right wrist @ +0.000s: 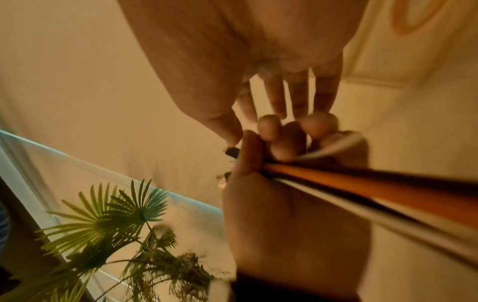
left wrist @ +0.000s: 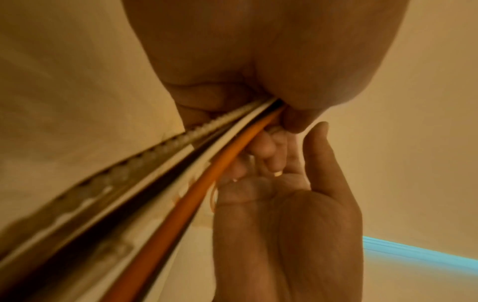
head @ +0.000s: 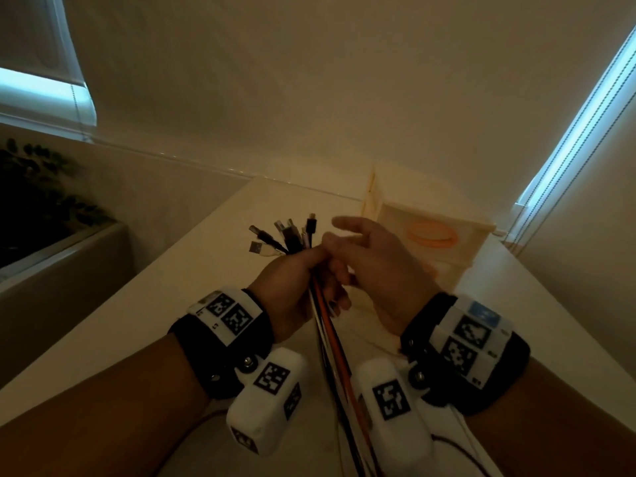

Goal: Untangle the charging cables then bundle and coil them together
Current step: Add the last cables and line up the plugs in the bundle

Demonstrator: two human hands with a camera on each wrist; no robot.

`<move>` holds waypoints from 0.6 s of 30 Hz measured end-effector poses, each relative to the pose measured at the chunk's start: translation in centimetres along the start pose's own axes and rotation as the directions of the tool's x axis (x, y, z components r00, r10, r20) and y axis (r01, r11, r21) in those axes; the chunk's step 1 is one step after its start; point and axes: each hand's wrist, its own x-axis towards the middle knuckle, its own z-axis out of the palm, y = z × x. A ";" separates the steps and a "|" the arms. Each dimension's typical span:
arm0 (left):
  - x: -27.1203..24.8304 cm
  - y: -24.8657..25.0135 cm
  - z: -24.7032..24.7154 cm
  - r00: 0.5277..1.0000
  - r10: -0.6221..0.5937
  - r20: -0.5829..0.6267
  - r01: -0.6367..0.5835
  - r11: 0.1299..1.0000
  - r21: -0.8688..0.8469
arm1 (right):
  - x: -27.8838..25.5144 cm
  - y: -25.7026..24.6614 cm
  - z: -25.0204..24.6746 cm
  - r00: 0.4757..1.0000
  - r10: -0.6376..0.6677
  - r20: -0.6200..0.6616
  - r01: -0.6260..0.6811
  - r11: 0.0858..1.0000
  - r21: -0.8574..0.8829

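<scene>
The left hand curls round the cables — smooth cords (orange, white, black), plugs fanned above — held over the pale surface; the right hand hovers beside, fingers loosely spread, holding nothing.

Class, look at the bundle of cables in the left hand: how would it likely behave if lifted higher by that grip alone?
The cables probably flop: below the left hand they hang down loosely. The short plug ends splay apart above the grip, so they seem stiffer. Smooth strands like the orange cable may slip unevenly.
</scene>
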 end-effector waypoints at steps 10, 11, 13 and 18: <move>0.4 2.8 -1.0 0.987 0.125 -0.099 -0.116 0.989 0.092 | -3.5 1.7 4.1 0.953 0.173 0.247 -0.151 0.983 -0.106; 0.3 3.0 -0.9 0.992 0.090 -0.084 -0.086 0.995 0.049 | -3.4 1.9 4.1 0.957 0.146 0.250 -0.114 0.984 -0.138; 0.1 3.4 -0.6 0.998 0.014 -0.064 -0.017 0.999 -0.045 | -3.6 1.5 3.8 0.945 0.191 0.266 -0.173 0.981 -0.092; 0.0 4.0 0.0 0.986 -0.121 -0.113 0.104 0.983 -0.149 | -4.7 1.1 2.9 0.923 0.239 0.300 -0.247 0.969 -0.011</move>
